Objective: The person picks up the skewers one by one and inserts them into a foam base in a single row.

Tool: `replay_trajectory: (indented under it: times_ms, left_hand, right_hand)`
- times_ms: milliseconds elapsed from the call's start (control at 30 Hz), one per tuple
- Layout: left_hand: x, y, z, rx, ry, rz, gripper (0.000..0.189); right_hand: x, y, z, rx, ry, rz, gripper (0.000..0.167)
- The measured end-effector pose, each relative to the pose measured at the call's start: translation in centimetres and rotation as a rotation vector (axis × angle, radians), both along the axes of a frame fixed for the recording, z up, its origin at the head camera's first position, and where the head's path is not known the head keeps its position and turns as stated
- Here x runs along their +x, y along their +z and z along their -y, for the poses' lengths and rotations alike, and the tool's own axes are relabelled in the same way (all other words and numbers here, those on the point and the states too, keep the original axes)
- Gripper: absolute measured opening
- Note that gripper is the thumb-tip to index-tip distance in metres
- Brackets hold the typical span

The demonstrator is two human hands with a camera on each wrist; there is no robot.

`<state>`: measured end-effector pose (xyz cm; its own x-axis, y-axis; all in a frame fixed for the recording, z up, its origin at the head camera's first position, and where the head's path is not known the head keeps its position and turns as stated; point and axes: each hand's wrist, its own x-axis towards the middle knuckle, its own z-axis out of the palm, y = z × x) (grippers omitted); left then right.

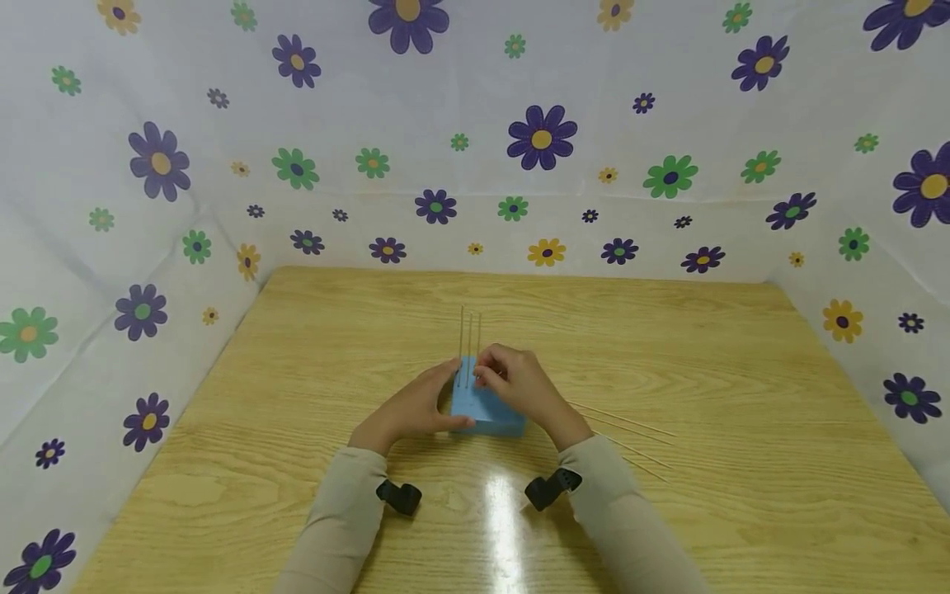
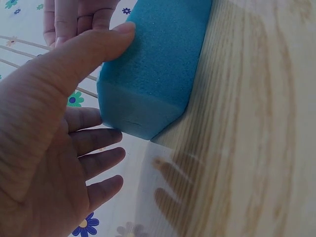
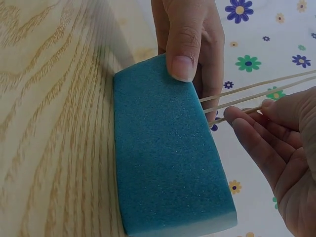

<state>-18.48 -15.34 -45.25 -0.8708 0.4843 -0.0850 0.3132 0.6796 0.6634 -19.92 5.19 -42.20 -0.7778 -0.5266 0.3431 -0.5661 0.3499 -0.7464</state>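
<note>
A blue foam block (image 1: 486, 410) lies on the table with three thin wooden sticks (image 1: 469, 351) standing upright in its top, in a row near the left side. My left hand (image 1: 416, 406) holds the block at its left end, thumb on the near face (image 3: 163, 113) and fingers towards the far side. With thumb and index finger, my right hand (image 1: 523, 384) pinches the rightmost wooden stick (image 3: 242, 113) low down, close to the foam. In the left wrist view, the left thumb (image 2: 123, 32) touches the block's edge. The stick's tip at the foam is partly hidden by fingers.
Several loose wooden sticks (image 1: 631, 452) lie on the table to the right, partly behind the right forearm. The wood-grain table (image 1: 223, 462) is bordered by a flower-printed white cloth (image 1: 475, 173) at the back and sides. Both wrists wear black cameras (image 1: 401, 498).
</note>
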Motion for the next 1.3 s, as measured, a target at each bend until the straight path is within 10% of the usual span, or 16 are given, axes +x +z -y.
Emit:
replay_trajectory:
  times_ms: [1300]
  left_hand:
    - [0.4, 0.4, -0.2, -0.034, 0.017, 0.020, 0.101]
  right_hand:
    - [2.3, 2.1, -6.0, -0.105, -0.263, 0.180, 0.018]
